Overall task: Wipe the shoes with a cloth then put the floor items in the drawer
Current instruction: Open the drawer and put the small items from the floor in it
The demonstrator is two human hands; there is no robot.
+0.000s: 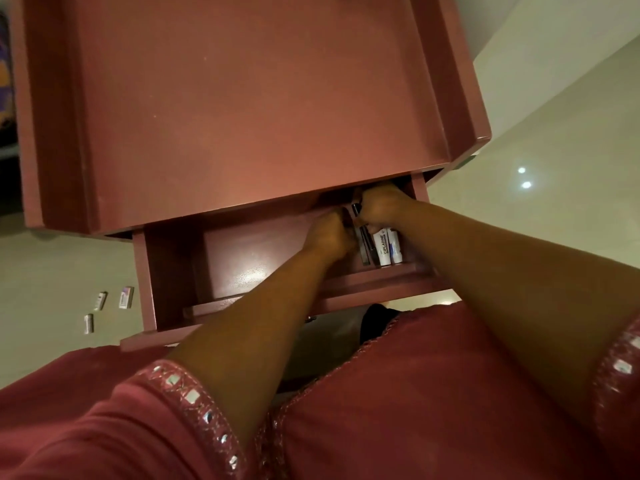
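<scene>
Both hands, the left hand and right hand, gripped slim dark tubes inside the open drawer, best stood snugly beside the white tubes, while three small boxes lay on the floor.

This looks like a room in a home, most likely a bedroom or a dressing corner. A small painted reddish-pink wooden cabinet with raised edges round its top stands on a glossy pale tiled floor that mirrors two ceiling lights. Its drawer is pulled out and holds personal-care things stood side by side: white tubes, one printed "CIPLADINE", and dark slim cosmetic sticks. A few small printed boxes lie on the floor beside the cabinet. The person wears a red garment whose sleeves are trimmed with mirror work, everyday domestic dress.
</scene>
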